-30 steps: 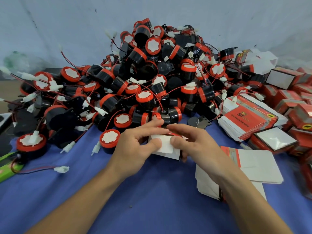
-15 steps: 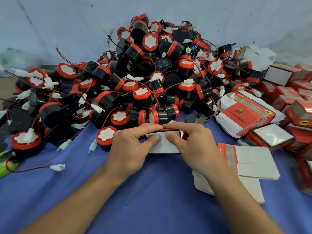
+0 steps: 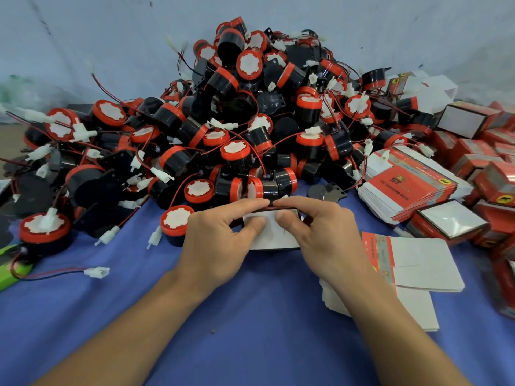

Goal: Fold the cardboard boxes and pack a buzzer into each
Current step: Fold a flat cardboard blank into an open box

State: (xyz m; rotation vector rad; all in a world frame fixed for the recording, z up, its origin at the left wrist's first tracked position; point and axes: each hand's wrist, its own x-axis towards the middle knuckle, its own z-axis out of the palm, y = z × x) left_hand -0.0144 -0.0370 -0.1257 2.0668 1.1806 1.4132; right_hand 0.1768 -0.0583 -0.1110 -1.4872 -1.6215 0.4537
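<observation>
While a heap of black-and-red buzzers [image 3: 250, 121] rises behind them, a person's left hand [image 3: 220, 240] and right hand [image 3: 320, 235] pinch a white-sided cardboard box [image 3: 274, 238] between thumbs and forefingers, the index tips almost meeting along its red top edge. The box sits on the blue tabletop [image 3: 250, 316] just in front of the heap. Right of the heap lie a stack of flat red cartons [image 3: 409, 185] and several folded boxes [image 3: 473, 121].

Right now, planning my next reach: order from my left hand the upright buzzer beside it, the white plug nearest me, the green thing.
1. Upright buzzer, beside the left hand.
2. White plug, farther left.
3. Green thing, at the left edge.
</observation>
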